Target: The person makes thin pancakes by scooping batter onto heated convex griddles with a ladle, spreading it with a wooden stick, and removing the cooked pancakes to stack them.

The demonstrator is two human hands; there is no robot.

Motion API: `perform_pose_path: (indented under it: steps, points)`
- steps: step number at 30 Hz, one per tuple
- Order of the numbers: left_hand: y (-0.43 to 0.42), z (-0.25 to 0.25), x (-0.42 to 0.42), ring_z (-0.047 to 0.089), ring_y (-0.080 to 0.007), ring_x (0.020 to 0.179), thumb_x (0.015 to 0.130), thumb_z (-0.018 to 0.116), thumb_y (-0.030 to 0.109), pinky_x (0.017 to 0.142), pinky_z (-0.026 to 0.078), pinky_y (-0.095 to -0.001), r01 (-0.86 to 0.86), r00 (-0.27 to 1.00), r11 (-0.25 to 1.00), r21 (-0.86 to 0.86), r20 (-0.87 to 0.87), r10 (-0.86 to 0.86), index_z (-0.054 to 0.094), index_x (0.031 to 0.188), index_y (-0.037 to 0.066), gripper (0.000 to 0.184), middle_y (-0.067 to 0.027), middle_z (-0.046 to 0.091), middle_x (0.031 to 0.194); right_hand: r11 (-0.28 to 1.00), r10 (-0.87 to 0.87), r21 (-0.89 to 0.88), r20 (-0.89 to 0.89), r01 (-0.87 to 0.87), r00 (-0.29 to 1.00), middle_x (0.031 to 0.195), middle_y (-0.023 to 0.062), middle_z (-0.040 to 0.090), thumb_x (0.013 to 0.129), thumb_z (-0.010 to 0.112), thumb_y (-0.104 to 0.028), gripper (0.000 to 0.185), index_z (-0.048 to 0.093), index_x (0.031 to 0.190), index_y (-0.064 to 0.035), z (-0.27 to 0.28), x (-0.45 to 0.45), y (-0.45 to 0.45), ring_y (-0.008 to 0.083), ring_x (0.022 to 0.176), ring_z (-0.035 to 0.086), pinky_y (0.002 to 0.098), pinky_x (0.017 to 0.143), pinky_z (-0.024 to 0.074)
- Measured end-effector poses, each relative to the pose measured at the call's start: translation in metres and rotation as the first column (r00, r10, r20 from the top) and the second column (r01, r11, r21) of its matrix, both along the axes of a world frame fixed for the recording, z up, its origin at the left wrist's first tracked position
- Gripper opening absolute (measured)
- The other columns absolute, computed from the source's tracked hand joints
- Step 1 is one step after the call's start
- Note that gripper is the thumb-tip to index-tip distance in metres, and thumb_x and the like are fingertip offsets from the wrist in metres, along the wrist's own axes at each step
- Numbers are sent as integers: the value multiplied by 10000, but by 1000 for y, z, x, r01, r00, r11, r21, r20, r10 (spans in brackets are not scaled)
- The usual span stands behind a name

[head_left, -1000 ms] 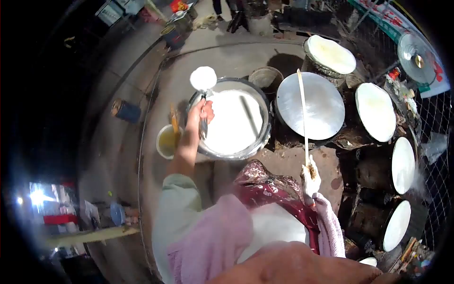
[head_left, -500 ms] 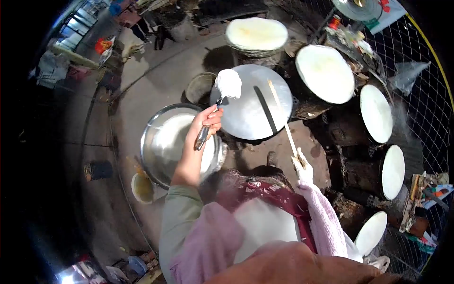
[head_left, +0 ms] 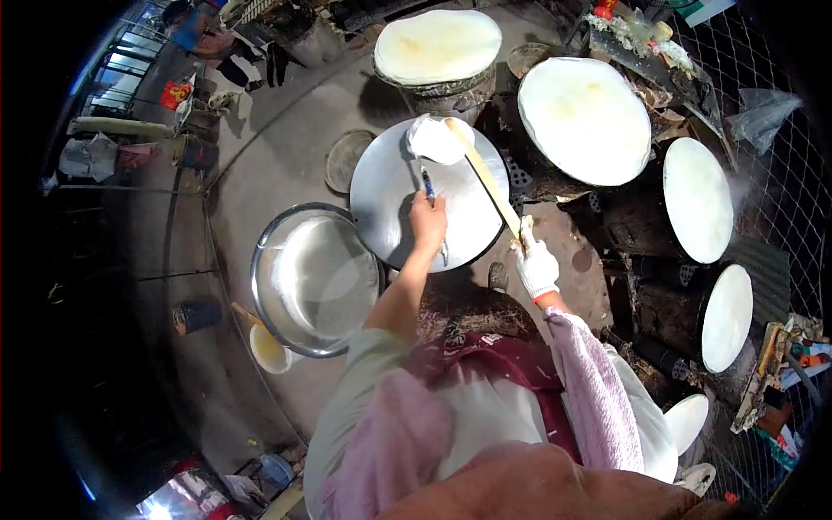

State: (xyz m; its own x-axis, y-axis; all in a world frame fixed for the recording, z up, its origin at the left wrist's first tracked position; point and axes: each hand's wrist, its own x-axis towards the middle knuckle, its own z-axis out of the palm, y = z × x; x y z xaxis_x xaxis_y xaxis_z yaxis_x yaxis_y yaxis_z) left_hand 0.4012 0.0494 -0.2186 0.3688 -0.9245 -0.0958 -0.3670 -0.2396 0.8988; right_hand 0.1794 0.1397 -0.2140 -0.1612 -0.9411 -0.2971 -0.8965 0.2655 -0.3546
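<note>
Both hands are curled into grips: the bare left hand [head_left: 428, 218] around the handle of a ladle [head_left: 435, 143], the gloved right hand [head_left: 537, 267] around a flat wooden stick [head_left: 488, 181]. Take the one bare griddle [head_left: 390, 186] as the clock's centre.

Concrete floor [head_left: 260, 147] gives the widest room, clear between ten and eleven o'clock; a smaller patch lies at four, near the right hand. The left forearm crosses the griddle's rim near six. One metal basin [head_left: 276, 260], white inside, sits at eight, its rim just beside the griddle's.

Five pale rounds [head_left: 585, 121] lie on separate stoves, at twelve, two, three, four and between four and five. One dark pail [head_left: 350, 160] stands at ten, close by; one cup [head_left: 270, 351] holding something yellow sits just outside the basin.

The ladle's white-filled bowl is over the griddle's twelve o'clock edge. The stick's tip overlaps it; whether they touch, I cannot tell.
</note>
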Motion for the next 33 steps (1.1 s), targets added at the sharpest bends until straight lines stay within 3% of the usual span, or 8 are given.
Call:
perform_pose_path:
  steps: [2,7,9,11,16,23,28,33]
  points:
    - [15,-9,22,631,-423,840,858,647,168,703,493,-448,-29,976,991,-133,211,57,538,1094,-17,319,-243,640,903,994,-35,-86,287,62,957,946,178,657,904,563,-408,534,472,1372,-167,-34,5,3,315,749,654,374,668,515]
    - [57,21,103,628,-202,752,916,555,83,685,494,-333,27,977,955,-296,210,37,506,1167,-33,280,-164,636,857,971,-148,27,848,239,509,1048,105,690,863,671,-304,532,536,1306,-42,-50,59,-9,114,884,614,246,777,477]
    - [73,21,135,611,-196,745,921,545,76,688,493,-323,-2,1000,953,-302,28,11,508,1147,-60,267,-150,634,871,987,-156,47,537,155,829,1052,97,689,869,658,-269,517,526,1313,-39,38,54,-15,123,871,631,245,773,485]
    - [88,46,150,589,-174,735,923,546,71,688,491,-320,29,996,957,-288,90,-3,517,1120,-68,243,-142,626,863,914,-99,-257,611,314,786,955,73,699,887,635,-239,442,566,1259,-10,-15,36,-9,112,808,627,261,735,494]
    - [122,41,179,622,-190,778,911,566,79,705,489,-301,89,994,985,148,-71,-79,555,1079,-27,199,-116,642,858,972,-230,160,800,174,554,913,46,666,891,648,-190,364,614,1180,28,-27,80,-20,94,760,548,234,690,467]
    - [151,66,190,433,-59,478,957,490,120,446,354,-241,165,979,956,-243,158,-129,530,1070,10,162,6,489,623,928,-42,-194,796,320,604,1112,127,669,895,645,-204,426,566,1244,28,-35,23,-34,169,950,640,244,860,486]
    - [126,103,168,477,-117,465,978,459,157,446,384,-285,313,930,932,-180,255,-263,526,1057,16,175,-34,511,623,978,-179,210,813,7,554,1003,61,691,871,661,-143,337,630,1166,16,-10,70,-54,98,911,592,227,830,459]
    - [126,113,169,346,-90,395,1009,441,207,375,299,-256,46,944,990,-134,-318,-87,486,1055,45,175,5,425,573,987,3,-83,863,137,505,1001,77,695,859,692,-159,381,615,1181,29,-29,9,-81,121,923,626,255,848,508]
